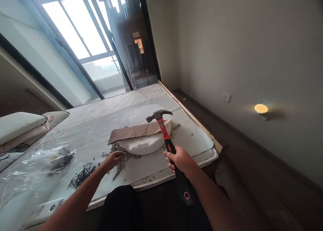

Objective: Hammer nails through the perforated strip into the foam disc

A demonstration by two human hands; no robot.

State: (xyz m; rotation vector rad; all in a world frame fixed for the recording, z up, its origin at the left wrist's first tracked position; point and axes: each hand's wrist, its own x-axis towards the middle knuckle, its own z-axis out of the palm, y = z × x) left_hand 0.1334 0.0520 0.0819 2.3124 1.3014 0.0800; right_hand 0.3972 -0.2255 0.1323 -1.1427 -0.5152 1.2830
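Note:
A claw hammer (165, 131) with a dark head and a red-and-black handle is gripped in my right hand (180, 160). Its head is raised in front of a brown perforated strip (135, 130), which lies across a thick round white foam block (143, 144). My left hand (114, 159) is low at the block's near left edge, beside grey-brown crumbs (121, 165). Its fingers are drawn together; whatever they may hold is too small to make out. A pile of dark nails (83, 175) lies left of my left forearm.
A pale sheet (186, 137) covers the bed-like surface, edged by white piping and a wooden rail (189, 114). Clear plastic wrapping (47, 158) and a white box (45, 210) lie at the left, with folded bedding (22, 126) behind. A lit wall lamp (261, 108) is at right.

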